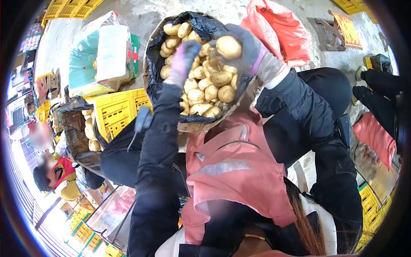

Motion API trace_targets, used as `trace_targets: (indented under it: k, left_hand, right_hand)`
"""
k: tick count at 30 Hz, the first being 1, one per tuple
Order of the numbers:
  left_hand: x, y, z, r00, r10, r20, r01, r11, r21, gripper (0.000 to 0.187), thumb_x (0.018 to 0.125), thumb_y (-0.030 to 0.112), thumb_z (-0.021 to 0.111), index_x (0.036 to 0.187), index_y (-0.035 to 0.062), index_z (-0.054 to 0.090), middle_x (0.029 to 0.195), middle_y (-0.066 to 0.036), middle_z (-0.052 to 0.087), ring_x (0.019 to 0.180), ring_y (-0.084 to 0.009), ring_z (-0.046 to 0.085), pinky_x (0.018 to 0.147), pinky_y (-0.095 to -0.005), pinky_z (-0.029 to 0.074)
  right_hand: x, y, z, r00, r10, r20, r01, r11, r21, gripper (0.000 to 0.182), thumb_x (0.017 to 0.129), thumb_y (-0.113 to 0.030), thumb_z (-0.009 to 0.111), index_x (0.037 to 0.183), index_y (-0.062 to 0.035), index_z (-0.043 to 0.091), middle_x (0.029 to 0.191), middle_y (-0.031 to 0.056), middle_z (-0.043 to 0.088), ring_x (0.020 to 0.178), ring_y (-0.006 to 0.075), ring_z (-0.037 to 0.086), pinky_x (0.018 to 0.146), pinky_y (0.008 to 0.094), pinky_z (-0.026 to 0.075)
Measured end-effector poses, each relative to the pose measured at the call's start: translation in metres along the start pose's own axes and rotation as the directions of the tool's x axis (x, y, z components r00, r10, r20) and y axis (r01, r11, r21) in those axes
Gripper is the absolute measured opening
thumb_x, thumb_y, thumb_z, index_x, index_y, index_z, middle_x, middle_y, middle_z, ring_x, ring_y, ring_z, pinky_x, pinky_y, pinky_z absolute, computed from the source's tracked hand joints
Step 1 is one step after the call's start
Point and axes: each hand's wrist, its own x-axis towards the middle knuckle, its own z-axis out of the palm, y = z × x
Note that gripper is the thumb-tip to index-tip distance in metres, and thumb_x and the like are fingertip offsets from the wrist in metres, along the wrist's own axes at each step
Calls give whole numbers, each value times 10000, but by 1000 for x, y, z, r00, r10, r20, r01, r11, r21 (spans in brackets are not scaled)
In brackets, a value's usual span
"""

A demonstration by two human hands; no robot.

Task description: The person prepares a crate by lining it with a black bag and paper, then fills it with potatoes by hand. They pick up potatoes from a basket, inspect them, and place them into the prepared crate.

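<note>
Currently, the right hand [250, 45] is gripping a potato [228, 47] over the box [204, 127]. The left hand [186, 57] is covering other potatoes [196, 94]; whether it is grasping one, I cannot tell.

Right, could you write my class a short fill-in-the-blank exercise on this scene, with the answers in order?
1. The right hand holds up one ____.
2. The left hand wears a ____.
3. The container has a lining coloured ____.
4. The crate left of the container is coloured ____.

Answers: potato; glove; black; yellow.
</note>
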Motion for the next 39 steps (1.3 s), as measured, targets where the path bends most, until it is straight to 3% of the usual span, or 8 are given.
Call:
trace_targets:
  k: [6, 10, 13, 19, 22, 30, 33, 39]
  left_hand:
    - [29, -67, 87, 973, 186, -135, -56, 764, 642, 656, 786, 371, 752, 1312, 52, 523, 1310, -236, 534, 1178, -360, 563, 986, -411, 465]
    - [6, -47, 55, 980, -100, 172, 196, 632, -749, 460, 918, 222, 581, 1351, 92, 495, 1146, -90, 625, 915, -197, 640, 785, -331, 531]
    - [-38, -3, 43, 991, 53, 126, 80, 523, -849, 430, 960, 293, 519, 1345, 103, 517, 1219, -47, 609, 1002, -167, 619, 756, -280, 525]
    - [-50, 21, 30, 927, 372, 54, -354, 912, -209, 363, 986, 250, 509, 1270, 42, 598, 1263, -87, 613, 1093, -128, 588, 792, -262, 504]
    - [-2, -5, -13, 988, 47, -146, -109, 883, -456, 370, 952, 250, 559, 1228, 11, 619, 1141, -72, 674, 958, -118, 643, 727, -250, 498]
    - [70, -122, 23, 954, -167, -247, 291, 710, 641, 828, 680, 439, 811, 1321, 37, 474, 1266, -225, 585, 1225, -395, 529, 1037, -425, 422]
    - [83, -165, 6, 989, -137, 54, 144, 976, -161, 679, 719, 66, 753, 1329, 42, 454, 1195, -132, 586, 1095, -236, 581, 893, -333, 519]
    - [-33, -50, 1, 972, 206, 113, 84, 143, -986, 514, 919, 151, 544, 1415, 132, 411, 1387, -117, 494, 1272, -317, 485, 1091, -468, 388]
  right_hand:
    - [24, -5, -23, 941, 71, 332, -208, 894, 398, 442, 1009, -377, 448, 1210, 7, 538, 1026, 189, 672, 886, 299, 683, 705, 424, 616]
    - [14, -2, -35, 920, -247, 305, 353, 859, -371, 316, 960, -171, 563, 1226, -2, 593, 1140, 154, 651, 1056, 284, 628, 905, 354, 526]
    - [-5, -9, -22, 952, -178, 248, 289, 783, -551, 343, 923, -66, 584, 1255, 24, 569, 1248, 138, 601, 1104, 194, 610, 908, 289, 520]
    - [-6, 19, -16, 927, -41, 373, 72, 995, -71, 331, 928, -185, 620, 1214, -22, 586, 1072, 66, 650, 949, 142, 638, 800, 266, 537]
    - [-12, 2, -13, 935, 33, 352, -63, 995, 75, 309, 952, -230, 597, 1193, -37, 596, 989, 70, 668, 819, 138, 667, 706, 247, 566]
    - [5, 12, -22, 980, -94, 177, 126, 976, -179, 456, 993, -348, 539, 1263, 19, 537, 1020, 144, 682, 802, 207, 695, 681, 298, 600]
    - [-15, -10, 7, 965, 161, 206, -182, 980, 85, 319, 953, -214, 586, 1218, -39, 605, 1040, 58, 674, 945, 149, 646, 794, 274, 554]
    - [-23, -8, 30, 961, -112, 254, 129, 990, -52, 314, 923, -146, 611, 1202, -1, 601, 1104, 73, 656, 987, 139, 630, 871, 267, 513]
